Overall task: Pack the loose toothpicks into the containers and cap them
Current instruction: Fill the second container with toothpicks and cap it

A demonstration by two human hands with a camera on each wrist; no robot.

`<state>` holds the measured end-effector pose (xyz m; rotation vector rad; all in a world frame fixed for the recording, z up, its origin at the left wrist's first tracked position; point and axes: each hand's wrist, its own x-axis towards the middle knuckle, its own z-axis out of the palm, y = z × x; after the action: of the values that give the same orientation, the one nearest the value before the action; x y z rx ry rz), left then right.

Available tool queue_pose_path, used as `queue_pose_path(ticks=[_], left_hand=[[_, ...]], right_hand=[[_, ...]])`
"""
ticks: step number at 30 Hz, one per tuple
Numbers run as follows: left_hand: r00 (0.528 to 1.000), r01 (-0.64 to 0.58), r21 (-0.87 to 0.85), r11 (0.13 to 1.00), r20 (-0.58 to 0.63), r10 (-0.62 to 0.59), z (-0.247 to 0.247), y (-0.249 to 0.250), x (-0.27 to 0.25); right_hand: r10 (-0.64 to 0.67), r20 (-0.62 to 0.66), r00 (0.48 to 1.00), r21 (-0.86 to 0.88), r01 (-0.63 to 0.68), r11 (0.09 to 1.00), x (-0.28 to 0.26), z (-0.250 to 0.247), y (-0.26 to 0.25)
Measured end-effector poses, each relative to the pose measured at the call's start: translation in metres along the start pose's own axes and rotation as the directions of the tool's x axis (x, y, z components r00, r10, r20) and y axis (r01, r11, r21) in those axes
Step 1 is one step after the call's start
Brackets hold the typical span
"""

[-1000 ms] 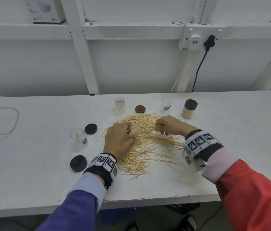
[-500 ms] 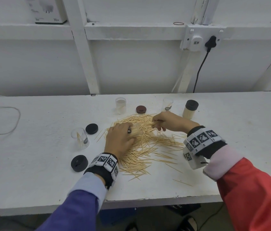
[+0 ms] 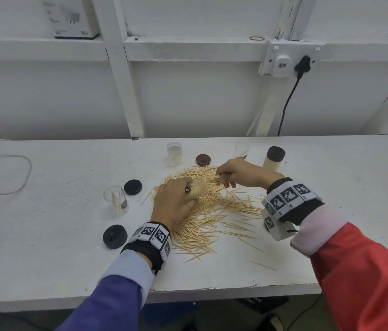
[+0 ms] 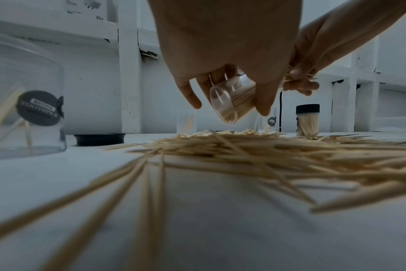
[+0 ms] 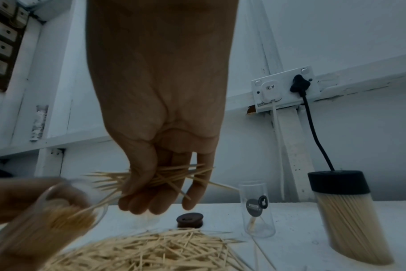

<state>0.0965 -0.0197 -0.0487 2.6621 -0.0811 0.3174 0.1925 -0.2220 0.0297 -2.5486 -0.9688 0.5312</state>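
A heap of loose toothpicks (image 3: 212, 211) (image 4: 267, 152) (image 5: 151, 253) lies mid-table. My left hand (image 3: 176, 199) (image 4: 230, 86) grips a clear container (image 4: 232, 100) (image 5: 65, 207), tilted on its side above the heap and partly filled with toothpicks. My right hand (image 3: 231, 174) (image 5: 160, 183) pinches a bundle of toothpicks (image 5: 174, 176) right at that container's mouth. A full container with a black cap (image 3: 273, 158) (image 5: 345, 210) stands at the back right. Clear containers holding few toothpicks stand at the left (image 3: 116, 199), back middle (image 3: 174, 154) and back right (image 3: 241, 151) (image 5: 257, 210).
Loose caps lie about: two black ones (image 3: 133, 187) (image 3: 114, 236) left of the heap, a brown one (image 3: 203, 159) (image 5: 190, 220) behind it. A black cord (image 3: 286, 103) hangs from the wall socket (image 3: 283, 60). Cables lie at the table's (image 3: 45, 235) far left. Stray toothpicks reach toward the front edge.
My right hand has lifted off the heap with a bundle of toothpicks and moved back and left, up to the container's mouth. The left hand has barely moved.
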Motion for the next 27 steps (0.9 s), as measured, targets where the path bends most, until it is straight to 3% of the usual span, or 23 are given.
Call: queue_pose_path(ticks=[9, 13, 19, 27], left_hand=[[0.999, -0.028, -0.04, 0.999, 0.016, 0.028, 0.002, -0.001, 0.0], [0.999, -0.032, -0.051, 0.998, 0.033, 0.033, 0.001, 0.001, -0.001], [1.0, -0.014, -0.075, 0.997, 0.022, 0.016, 0.001, 0.001, -0.002], [0.999, -0.027, -0.071, 0.997, 0.019, 0.029, 0.0, 0.001, -0.002]], right_hand=[[-0.084, -0.053, 0.995, -0.345, 0.061, 0.937, 0.009, 0.02, -0.014], [-0.083, -0.032, 0.996, -0.41, 0.063, 0.91, 0.018, 0.027, -0.014], [-0.024, 0.062, 0.998, -0.29, 0.041, 0.956, 0.017, 0.029, -0.023], [-0.003, 0.018, 1.0, -0.184, 0.007, 0.983, 0.019, 0.024, -0.02]])
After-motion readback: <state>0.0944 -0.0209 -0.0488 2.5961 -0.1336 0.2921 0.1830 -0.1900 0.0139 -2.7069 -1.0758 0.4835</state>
